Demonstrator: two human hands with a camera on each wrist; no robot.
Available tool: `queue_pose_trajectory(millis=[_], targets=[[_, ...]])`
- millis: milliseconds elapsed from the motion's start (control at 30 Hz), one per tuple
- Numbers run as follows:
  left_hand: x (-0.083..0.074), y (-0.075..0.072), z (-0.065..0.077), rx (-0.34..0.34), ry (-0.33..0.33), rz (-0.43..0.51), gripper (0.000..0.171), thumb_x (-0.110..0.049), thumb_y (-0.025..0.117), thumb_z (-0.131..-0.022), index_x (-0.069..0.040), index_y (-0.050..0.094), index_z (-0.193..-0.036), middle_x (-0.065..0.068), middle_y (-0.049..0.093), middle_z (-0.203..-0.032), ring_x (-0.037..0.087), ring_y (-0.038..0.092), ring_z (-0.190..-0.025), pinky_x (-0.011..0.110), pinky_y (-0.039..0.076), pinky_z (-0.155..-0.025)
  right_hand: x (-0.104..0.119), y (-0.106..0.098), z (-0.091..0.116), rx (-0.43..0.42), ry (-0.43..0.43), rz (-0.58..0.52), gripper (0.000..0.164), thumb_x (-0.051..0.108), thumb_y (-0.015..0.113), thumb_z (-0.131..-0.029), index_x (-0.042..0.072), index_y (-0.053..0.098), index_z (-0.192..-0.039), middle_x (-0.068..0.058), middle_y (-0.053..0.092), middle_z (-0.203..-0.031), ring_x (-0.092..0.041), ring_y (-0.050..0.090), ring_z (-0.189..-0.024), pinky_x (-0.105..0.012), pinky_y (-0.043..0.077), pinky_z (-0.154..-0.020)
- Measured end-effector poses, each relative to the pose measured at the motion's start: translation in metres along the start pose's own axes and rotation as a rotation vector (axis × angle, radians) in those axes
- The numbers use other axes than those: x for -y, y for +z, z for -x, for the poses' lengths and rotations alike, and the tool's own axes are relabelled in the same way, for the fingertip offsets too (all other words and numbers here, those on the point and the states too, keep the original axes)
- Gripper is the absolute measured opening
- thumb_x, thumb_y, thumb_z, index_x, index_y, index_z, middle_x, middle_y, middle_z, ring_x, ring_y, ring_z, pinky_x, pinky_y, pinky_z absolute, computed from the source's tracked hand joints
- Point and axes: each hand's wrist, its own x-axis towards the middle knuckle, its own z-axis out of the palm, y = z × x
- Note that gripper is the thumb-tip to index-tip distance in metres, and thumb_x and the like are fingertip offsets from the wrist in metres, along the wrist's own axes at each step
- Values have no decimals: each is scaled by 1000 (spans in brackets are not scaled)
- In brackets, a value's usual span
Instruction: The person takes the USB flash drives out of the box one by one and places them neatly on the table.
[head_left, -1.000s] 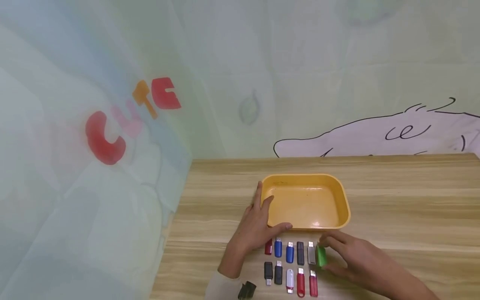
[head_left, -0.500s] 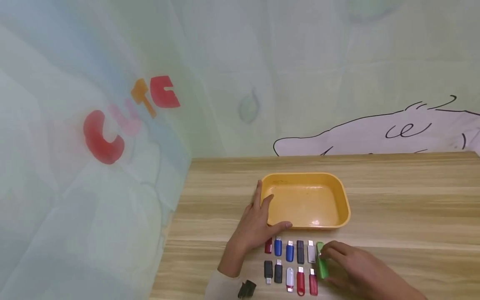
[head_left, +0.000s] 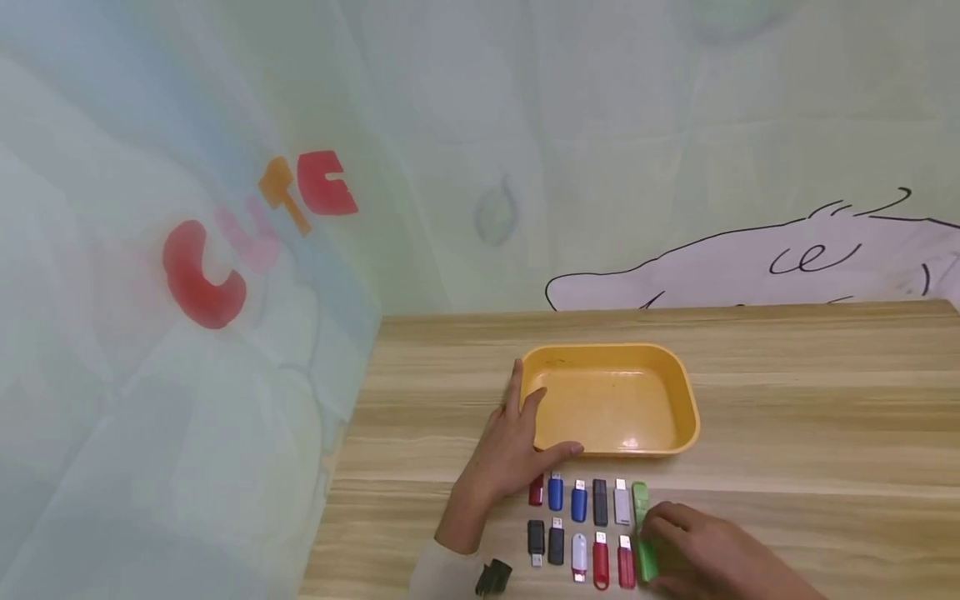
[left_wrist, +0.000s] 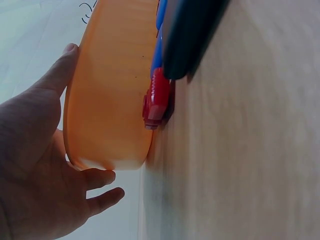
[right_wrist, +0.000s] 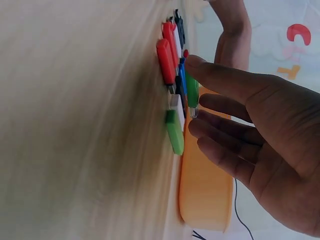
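Note:
My left hand [head_left: 506,450] lies spread over the near left corner of a yellow plastic tray [head_left: 687,400], its fairly straight fingers and thumb touching the rim. Below the tray my right hand [head_left: 705,546] pinches a green USB stick [right_wrist: 192,90] between thumb and fingertips, metal plug showing in the right wrist view. Another green USB stick [right_wrist: 174,132] lies on the table beside it. To the left are two rows of USB sticks, among them a silver one [head_left: 622,502], a red one [head_left: 626,562] and a blue one [head_left: 579,502]. A dark red stick [left_wrist: 158,97] sits near my left hand.
The wood-grain table [head_left: 810,400] runs back to a printed cloth wall [head_left: 465,150]. Another cloth with coloured letters hangs at the left. A black device [head_left: 493,577] sits on the left sleeve.
My right hand has moved toward me from the far row with a green USB stick, so the other green stick now shows beyond it. The left hand stays on the tray.

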Motion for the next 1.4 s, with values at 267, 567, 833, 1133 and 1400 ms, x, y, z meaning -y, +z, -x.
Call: queue_pose_trajectory(millis=[267, 567, 833, 1133, 1400], targets=[[-1, -1, 0, -10, 3, -2, 105, -86, 45, -69, -15, 36, -146, -1, -18, -156, 25, 36, -128, 44, 33, -102, -1, 5, -1, 99, 75, -108, 59, 65, 58, -78, 20, 62, -116, 13, 57, -106, -5, 54, -90, -24, 49, -77], [-1, -2, -1, -5, 4, -11, 105, -86, 45, -69, -15, 36, -146, 0, -19, -156, 23, 37, -128, 42, 33, -103, -3, 7, -1, 131, 108, -126, 58, 63, 59, -78, 20, 62, -117, 13, 56, -105, -4, 53, -89, -22, 48, -78], [0, -1, -2, -1, 8, -15, 105, -86, 44, -70, -14, 35, -146, -2, -21, -156, 23, 35, -129, 42, 31, -104, -6, 10, -1, 119, 81, -69, 58, 64, 59, -78, 20, 62, -116, 11, 57, -104, -4, 53, -86, -23, 49, -75], [0, 0, -1, 1, 6, -12, 105, -86, 45, -69, -15, 36, -146, -2, -21, -156, 24, 35, -129, 42, 31, -104, -5, 9, -1, 139, 101, -84, 53, 61, 60, -79, 22, 61, -116, 9, 58, -106, -5, 54, -86, -20, 48, -74], [0, 0, -1, 2, 7, -11, 104, -85, 45, -70, -15, 36, -146, -1, -20, -156, 24, 34, -130, 44, 31, -104, -5, 11, -1, 125, 82, -72, 51, 58, 61, -80, 22, 61, -115, 8, 57, -105, -4, 53, -86, -20, 48, -74]])
